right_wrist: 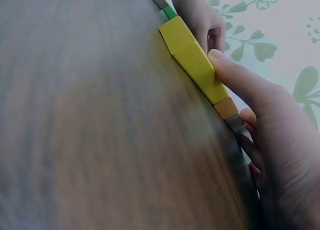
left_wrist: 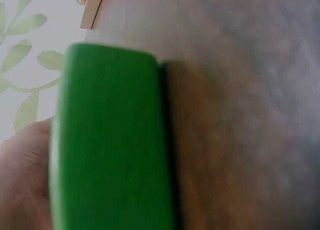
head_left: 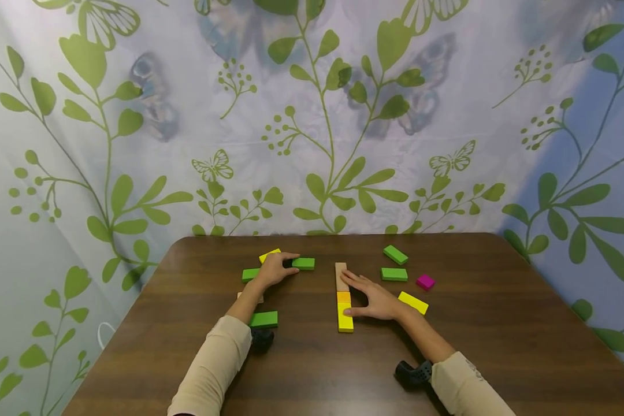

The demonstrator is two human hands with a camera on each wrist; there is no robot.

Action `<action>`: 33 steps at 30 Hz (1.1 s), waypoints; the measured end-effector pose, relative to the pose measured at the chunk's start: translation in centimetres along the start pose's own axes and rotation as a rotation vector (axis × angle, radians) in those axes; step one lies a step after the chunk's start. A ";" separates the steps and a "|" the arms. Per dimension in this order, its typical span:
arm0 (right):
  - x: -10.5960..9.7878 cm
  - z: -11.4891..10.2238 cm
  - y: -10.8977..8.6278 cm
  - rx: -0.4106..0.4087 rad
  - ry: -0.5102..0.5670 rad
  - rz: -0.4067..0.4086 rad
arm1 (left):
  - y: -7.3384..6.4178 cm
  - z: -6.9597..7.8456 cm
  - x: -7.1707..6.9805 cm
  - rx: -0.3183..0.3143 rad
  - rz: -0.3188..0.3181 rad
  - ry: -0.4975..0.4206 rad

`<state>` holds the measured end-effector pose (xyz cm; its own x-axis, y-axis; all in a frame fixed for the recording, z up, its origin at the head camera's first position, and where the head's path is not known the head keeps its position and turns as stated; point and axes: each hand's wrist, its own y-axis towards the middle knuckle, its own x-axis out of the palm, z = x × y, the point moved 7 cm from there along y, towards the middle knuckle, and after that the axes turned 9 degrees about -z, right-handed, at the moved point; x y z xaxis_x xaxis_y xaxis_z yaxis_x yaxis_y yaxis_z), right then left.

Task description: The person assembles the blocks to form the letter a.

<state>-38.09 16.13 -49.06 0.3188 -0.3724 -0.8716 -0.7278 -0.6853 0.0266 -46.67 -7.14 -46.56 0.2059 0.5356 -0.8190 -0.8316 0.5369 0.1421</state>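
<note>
In the head view my left hand (head_left: 273, 270) pinches the left end of a green block (head_left: 304, 264), thumb on the near side and a finger on the far side. To its right stands a straight row: a wooden block (head_left: 340, 276), a small orange block (head_left: 344, 297) and a yellow block (head_left: 345, 319). My right hand (head_left: 377, 300) rests along the row's right side, its thumb touching the yellow block (right_wrist: 197, 65) and its fingers extended to the wooden one. A large green block (left_wrist: 110, 140) hides much of the left hand (left_wrist: 25, 177) in the left wrist view.
Left of the row lie a yellow block (head_left: 269, 255), green blocks (head_left: 264, 319) and a partly hidden wooden block. On the right are green blocks (head_left: 394, 274), a magenta block (head_left: 425, 282) and another yellow block (head_left: 413, 303). A patterned curtain (head_left: 312, 115) hangs behind the brown table (head_left: 312, 370).
</note>
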 end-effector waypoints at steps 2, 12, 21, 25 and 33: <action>0.0 0.0 0.0 -0.005 -0.002 0.005 | 0.0 0.2 -0.1 0.002 0.016 0.002; 0.0 0.1 -0.2 0.009 0.002 0.007 | 1.5 3.2 1.1 0.006 0.055 -0.015; 0.1 -0.1 0.0 0.011 0.003 -0.016 | 2.6 3.9 2.4 -0.062 0.061 0.036; -0.1 -0.3 0.0 0.008 0.017 -0.007 | 3.1 3.2 2.7 -0.019 0.061 0.020; 0.0 -0.1 0.0 0.023 0.007 -0.012 | 2.9 3.8 2.6 -0.038 0.044 0.051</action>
<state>-38.08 16.05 -49.01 0.3314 -0.3684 -0.8686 -0.7376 -0.6753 0.0049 -46.61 -1.68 -46.10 0.1425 0.5236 -0.8400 -0.8582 0.4881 0.1587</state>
